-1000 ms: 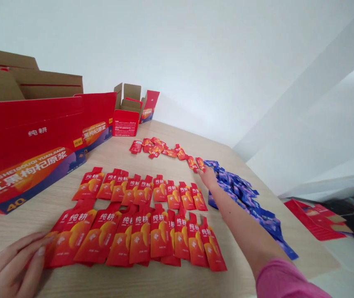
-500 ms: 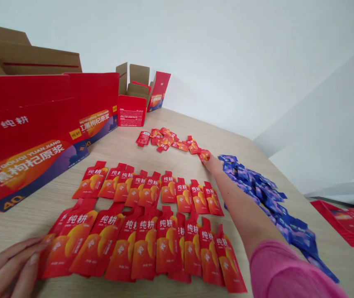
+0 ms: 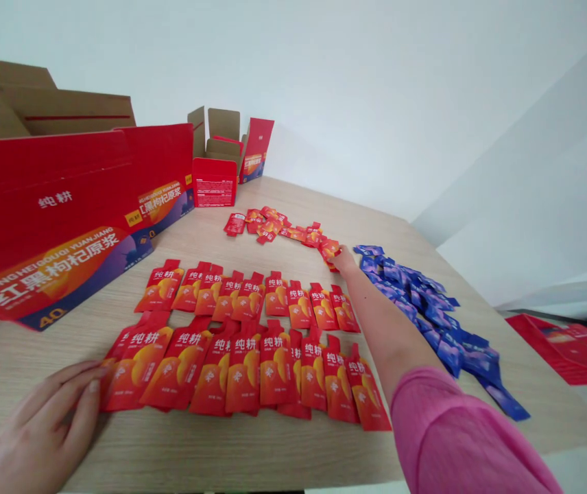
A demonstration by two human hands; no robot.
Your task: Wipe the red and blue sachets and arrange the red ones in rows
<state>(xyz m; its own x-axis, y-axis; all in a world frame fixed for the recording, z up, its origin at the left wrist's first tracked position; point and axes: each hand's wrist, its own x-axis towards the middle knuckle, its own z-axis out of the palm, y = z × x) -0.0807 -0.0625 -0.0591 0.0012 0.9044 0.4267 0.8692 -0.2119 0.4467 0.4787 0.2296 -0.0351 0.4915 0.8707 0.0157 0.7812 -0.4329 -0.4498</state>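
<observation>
Red and orange sachets lie in two overlapping rows, a front row (image 3: 243,370) and a row behind it (image 3: 276,295). At the front row's left end, my left hand (image 3: 51,422) has its fingers and thumb closed on the edge of the leftmost sachet (image 3: 118,384). My right arm reaches far across the table, past the right end of the rows. Out there my right hand (image 3: 343,259) pinches a red sachet (image 3: 329,250) at the right end of a loose cluster of red sachets (image 3: 270,225). Part of that sachet is hidden by my fingers.
A spread of blue-purple sachets (image 3: 417,295) lies right of my right forearm. Large open red cartons (image 3: 57,219) stand at the left. Smaller open red boxes (image 3: 214,182) are at the back, near the wall. Another red box (image 3: 561,346) sits beyond the table's right edge.
The camera view has shifted, showing more of my left hand and the table's front edge. My right hand has drawn the red sachet slightly against its neighbours. My left hand stays at the front row.
</observation>
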